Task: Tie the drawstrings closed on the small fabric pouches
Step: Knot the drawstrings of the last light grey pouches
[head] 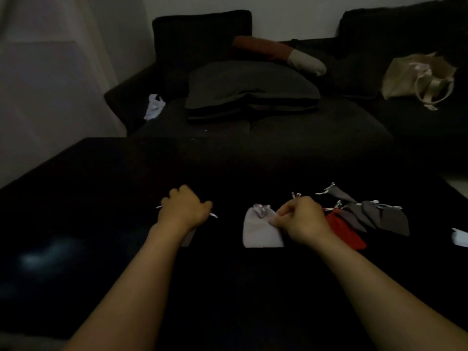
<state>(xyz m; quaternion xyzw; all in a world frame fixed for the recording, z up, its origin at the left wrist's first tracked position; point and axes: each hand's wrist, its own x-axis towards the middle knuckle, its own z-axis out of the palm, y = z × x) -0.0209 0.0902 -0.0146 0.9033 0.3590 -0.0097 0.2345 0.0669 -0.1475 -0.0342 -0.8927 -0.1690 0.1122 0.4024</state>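
Note:
On the dark table [76, 198] my left hand [184, 207] is curled over a small pale pouch [188, 236]; most of that pouch is hidden, and thin drawstring ends stick out on both sides of the fist. A light grey pouch [260, 231] with a gathered top lies in the middle. My right hand [301, 219] pinches its right edge. To the right lie a red pouch [347, 234] and several dark grey pouches [392, 221] with silvery strings, partly overlapping.
A white object [459, 236] shows at the table's right edge. Behind the table stands a dark sofa [253, 138] with a grey cushion [248, 84], a cream bag [417, 77] and a white cloth [153, 107]. A person's arm [278, 53] rests on the sofa.

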